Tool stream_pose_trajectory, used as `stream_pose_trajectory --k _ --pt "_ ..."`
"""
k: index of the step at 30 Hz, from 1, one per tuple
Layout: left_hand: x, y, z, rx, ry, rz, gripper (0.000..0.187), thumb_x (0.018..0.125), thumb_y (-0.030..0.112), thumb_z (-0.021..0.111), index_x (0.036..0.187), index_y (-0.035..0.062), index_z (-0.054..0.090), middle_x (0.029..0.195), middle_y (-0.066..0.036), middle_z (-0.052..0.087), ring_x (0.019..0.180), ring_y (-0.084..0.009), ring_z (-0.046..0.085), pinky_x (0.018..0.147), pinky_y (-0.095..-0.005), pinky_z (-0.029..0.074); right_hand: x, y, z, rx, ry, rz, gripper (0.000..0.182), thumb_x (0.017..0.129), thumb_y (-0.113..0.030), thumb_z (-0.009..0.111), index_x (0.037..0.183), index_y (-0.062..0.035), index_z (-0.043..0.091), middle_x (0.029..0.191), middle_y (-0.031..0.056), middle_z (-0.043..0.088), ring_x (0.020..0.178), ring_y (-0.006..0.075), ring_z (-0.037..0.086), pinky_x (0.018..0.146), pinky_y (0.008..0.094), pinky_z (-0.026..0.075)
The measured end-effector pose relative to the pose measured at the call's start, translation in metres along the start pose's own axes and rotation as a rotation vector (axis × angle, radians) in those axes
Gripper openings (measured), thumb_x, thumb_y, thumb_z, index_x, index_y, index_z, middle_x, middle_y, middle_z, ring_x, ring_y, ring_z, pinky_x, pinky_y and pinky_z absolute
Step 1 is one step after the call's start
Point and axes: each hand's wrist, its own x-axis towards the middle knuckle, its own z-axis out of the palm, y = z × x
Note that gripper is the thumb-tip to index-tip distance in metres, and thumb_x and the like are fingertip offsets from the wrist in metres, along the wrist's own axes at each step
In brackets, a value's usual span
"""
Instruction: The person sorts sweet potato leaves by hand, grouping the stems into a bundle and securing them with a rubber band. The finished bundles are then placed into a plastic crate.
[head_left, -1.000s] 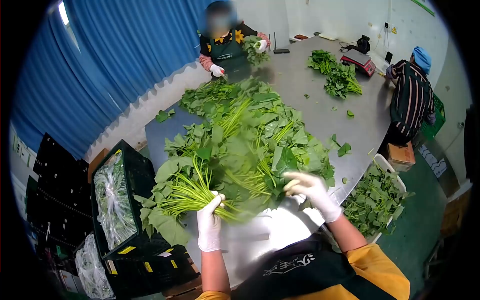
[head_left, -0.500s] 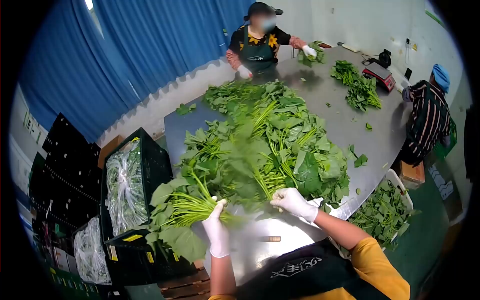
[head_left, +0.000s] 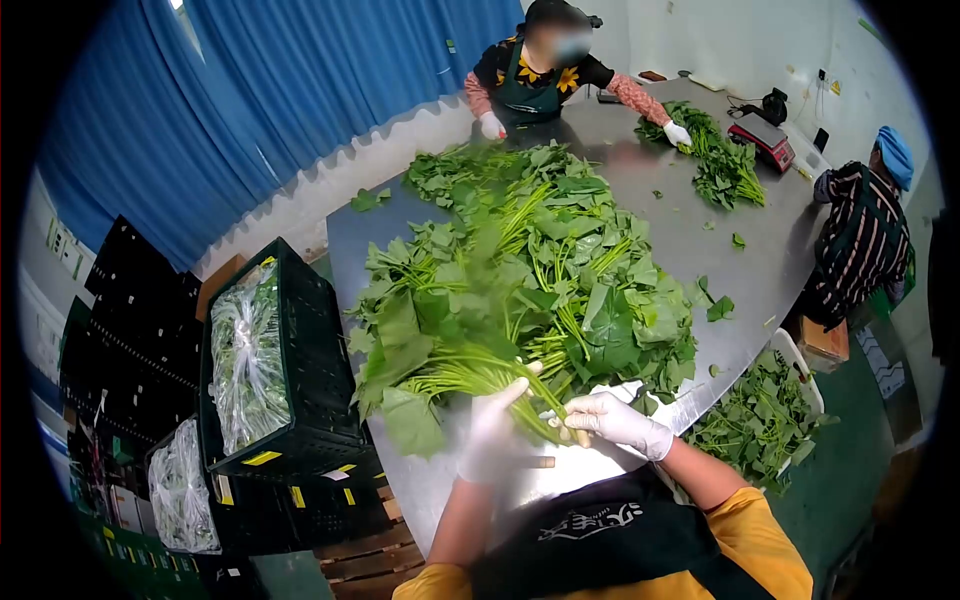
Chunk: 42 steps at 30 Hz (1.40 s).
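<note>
My left hand (head_left: 490,425), in a white glove, is wrapped round the stems of a bunch of leafy greens (head_left: 450,375), its broad leaves pointing left. At the cut ends of that bunch, my gloved right hand (head_left: 618,424) is closed with stems between its fingertips. Both hands are close together over the near edge of the metal table (head_left: 420,490). Just beyond them spreads a large pile of the same greens (head_left: 560,270). A small brown object (head_left: 540,462) lies on the table below the hands, partly covered by my left hand.
At left stands a dark crate (head_left: 310,350) with a plastic-wrapped bag of greens (head_left: 248,370). A white basket of greens (head_left: 765,420) is at right. Across the table, a co-worker (head_left: 535,75) touches bundled greens (head_left: 725,175) near a red scale (head_left: 762,140). Another person (head_left: 865,220) is at right.
My left hand has moved right with its bunch, bringing the stem ends to my right hand, which shifted slightly right and down. The co-worker's hand moved right to the bundled greens.
</note>
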Motion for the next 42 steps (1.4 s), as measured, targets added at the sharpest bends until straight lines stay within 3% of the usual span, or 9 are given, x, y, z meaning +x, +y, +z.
stream_pose_trajectory --k 11,15,18,22,26,28,33,35,42 --pt "0.012 -0.031 0.001 -0.071 0.127 0.052 0.021 0.083 0.001 0.062 0.102 0.004 0.056 0.092 -0.006 0.06 0.082 -0.0161 0.056 0.077 -0.03 0.046 -0.01 -0.019 0.005 -0.085 0.586 -0.211 0.013 0.081 -0.01 0.067 0.08 0.0032 0.067 0.065 0.004 0.062 0.054 0.0068 0.054 0.053 0.0201 0.043" --pt "0.012 -0.023 -0.014 -0.103 0.223 0.078 0.021 0.081 0.0 0.064 0.1 0.0039 0.057 0.093 -0.005 0.058 0.082 -0.0149 0.055 0.078 -0.028 0.045 -0.05 0.017 -0.064 1.284 0.716 -0.693 0.016 0.092 -0.023 0.056 0.099 -0.0093 0.058 0.084 0.0058 0.064 0.064 0.0078 0.056 0.058 0.0198 0.05" --pt "0.012 -0.035 -0.033 -0.022 0.185 0.129 0.022 0.081 0.002 0.066 0.101 0.0038 0.057 0.096 -0.004 0.058 0.085 -0.0141 0.054 0.081 -0.0278 0.045 -0.065 -0.041 -0.065 1.111 0.465 -0.839 0.046 0.084 -0.036 0.063 0.119 -0.0067 0.054 0.086 0.0045 0.065 0.063 0.0077 0.057 0.054 0.0194 0.048" --pt "0.009 -0.04 0.003 -0.052 0.245 -0.013 0.015 0.085 0.01 0.064 0.097 0.0005 0.065 0.1 -0.005 0.06 0.086 -0.0139 0.056 0.079 -0.0277 0.045 -0.029 -0.064 -0.024 0.051 0.487 -0.047 0.031 0.079 -0.02 0.071 0.102 -0.0004 0.064 0.073 0.0038 0.065 0.06 0.009 0.058 0.059 0.019 0.047" --pt "-0.009 -0.036 0.014 0.156 0.02 -0.04 0.022 0.086 0.014 0.062 0.103 -0.0007 0.065 0.101 -0.008 0.063 0.078 -0.0153 0.06 0.079 -0.0273 0.048 0.014 -0.049 0.001 -0.587 0.378 -0.074 0.014 0.075 -0.015 0.073 0.081 -0.0029 0.068 0.072 0.0026 0.066 0.061 0.0066 0.054 0.057 0.0217 0.043" --pt "-0.021 0.007 0.034 0.04 0.202 -0.335 0.019 0.088 0.011 0.06 0.103 0.0007 0.066 0.102 -0.01 0.064 0.083 -0.0156 0.061 0.082 -0.028 0.048 0.025 -0.021 -0.001 -0.424 0.369 -0.15 0.012 0.076 -0.014 0.074 0.076 -0.0042 0.067 0.063 -0.0002 0.06 0.058 0.005 0.05 0.054 0.022 0.042" --pt "-0.007 -0.039 -0.006 0.114 0.028 0.135 0.023 0.088 0.003 0.055 0.109 0.0006 0.064 0.103 -0.009 0.064 0.092 -0.0167 0.06 0.089 -0.0286 0.046 0.013 -0.013 0.008 -0.338 0.381 -0.168 0.013 0.077 -0.013 0.073 0.081 -0.0026 0.066 0.066 -0.0004 0.058 0.059 0.0045 0.049 0.054 0.022 0.042" --pt "-0.008 -0.037 -0.006 0.349 -0.041 0.173 0.02 0.093 0.016 0.053 0.104 0.0008 0.06 0.088 -0.004 0.061 0.074 -0.0116 0.059 0.062 -0.0245 0.048 0.001 -0.02 0.007 -0.313 0.464 -0.187 0.013 0.077 -0.011 0.072 0.081 -0.0013 0.065 0.072 0.001 0.06 0.063 0.0052 0.051 0.055 0.0214 0.042" --pt "-0.009 -0.035 -0.029 0.176 0.138 -0.033 0.025 0.087 0.0 0.056 0.112 -0.0015 0.062 0.105 -0.008 0.062 0.09 -0.0166 0.059 0.083 -0.0263 0.046 -0.074 -0.028 -0.033 -0.419 1.326 -0.484 0.019 0.089 -0.014 0.055 0.103 -0.0028 0.06 0.091 0.0057 0.063 0.072 0.0092 0.056 0.066 0.0216 0.046"
